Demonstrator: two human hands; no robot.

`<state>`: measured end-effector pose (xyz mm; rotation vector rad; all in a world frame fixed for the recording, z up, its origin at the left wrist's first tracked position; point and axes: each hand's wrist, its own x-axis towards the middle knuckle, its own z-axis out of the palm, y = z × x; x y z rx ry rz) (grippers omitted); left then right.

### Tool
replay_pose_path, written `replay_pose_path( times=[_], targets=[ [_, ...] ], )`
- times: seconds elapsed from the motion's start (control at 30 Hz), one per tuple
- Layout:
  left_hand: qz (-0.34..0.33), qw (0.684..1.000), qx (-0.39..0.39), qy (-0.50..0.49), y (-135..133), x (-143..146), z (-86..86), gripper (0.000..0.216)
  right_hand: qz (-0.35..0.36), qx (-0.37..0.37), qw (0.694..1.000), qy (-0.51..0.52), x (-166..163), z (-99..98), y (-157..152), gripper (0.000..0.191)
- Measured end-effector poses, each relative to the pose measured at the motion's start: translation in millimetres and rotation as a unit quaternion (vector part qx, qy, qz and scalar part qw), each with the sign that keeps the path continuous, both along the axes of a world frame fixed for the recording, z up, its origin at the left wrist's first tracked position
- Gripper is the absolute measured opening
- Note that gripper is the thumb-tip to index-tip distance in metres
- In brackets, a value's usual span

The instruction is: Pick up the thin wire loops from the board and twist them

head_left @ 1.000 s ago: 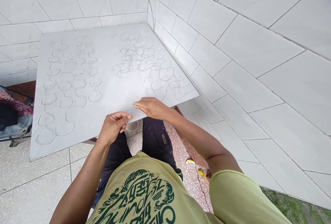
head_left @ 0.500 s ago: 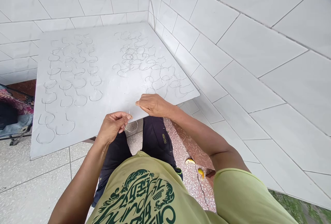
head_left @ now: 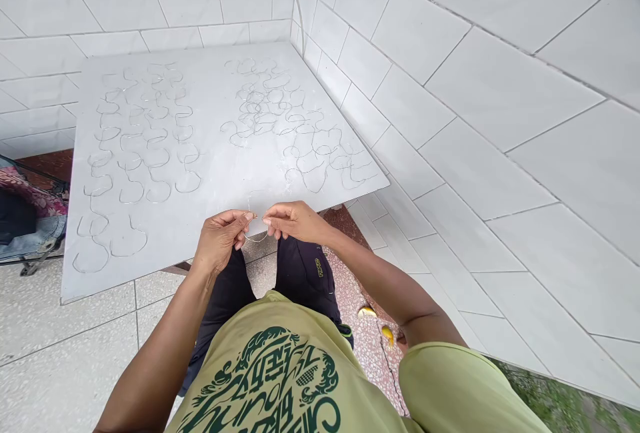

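Wire loop (head_left: 257, 240): located between my two hands, at the near edge of the desk (head_left: 210, 106). Clock positions are read from this loop.

My left hand (head_left: 220, 236), at 9 o'clock, has thumb and forefinger clamped on the wire; a thin end projects toward 12 o'clock. My right hand (head_left: 297, 222), between 2 and 3 o'clock, has thumb and forefinger together beside the loop's right side; I cannot tell whether they grip it.

Bent wires in rows (head_left: 131, 137) lie on the desk at 10 o'clock. Overlapping bent wires (head_left: 270, 106) lie between 12 and 1 o'clock.

Beyond the desk, a pale cable (head_left: 299, 6) runs down the wall corner between 12 and 1 o'clock. Bundled cloth (head_left: 30, 196) sits between 9 and 10 o'clock. Yellow-and-white pieces (head_left: 387, 335) lie on the speckled floor at 4 o'clock. My printed green shirt (head_left: 270, 313) is at 6 o'clock.
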<state>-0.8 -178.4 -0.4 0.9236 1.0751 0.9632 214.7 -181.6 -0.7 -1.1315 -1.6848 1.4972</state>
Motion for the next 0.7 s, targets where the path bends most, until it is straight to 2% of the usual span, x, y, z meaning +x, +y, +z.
replay_pose_path(
  times=[0.1, 0.3, 0.53, 0.7],
  targets=[
    [-0.001, 1.000, 0.000, -0.006, -0.1, 0.7, -1.3, 0.030, -0.030, -0.006, 0.999, 0.026, -10.5, -5.9, -4.3, 0.030],
    [-0.016, 1.000, 0.012, -0.017, -3.8, -2.3, -3.1, 0.046, -0.103, 0.087, 0.990, -0.044, -13.5, -4.6, -1.2, 0.018],
    [-0.005, 1.000, 0.016, -0.020, -5.5, -1.9, -3.2, 0.039, -0.122, 0.120, 0.984, -0.049, -19.2, -12.2, 3.8, 0.015],
    [0.040, 0.999, 0.028, -0.012, -3.3, -3.3, -7.4, 0.036, -0.133, 0.158, 0.977, -0.057, -20.0, -19.1, 5.4, 0.018]
  ],
)
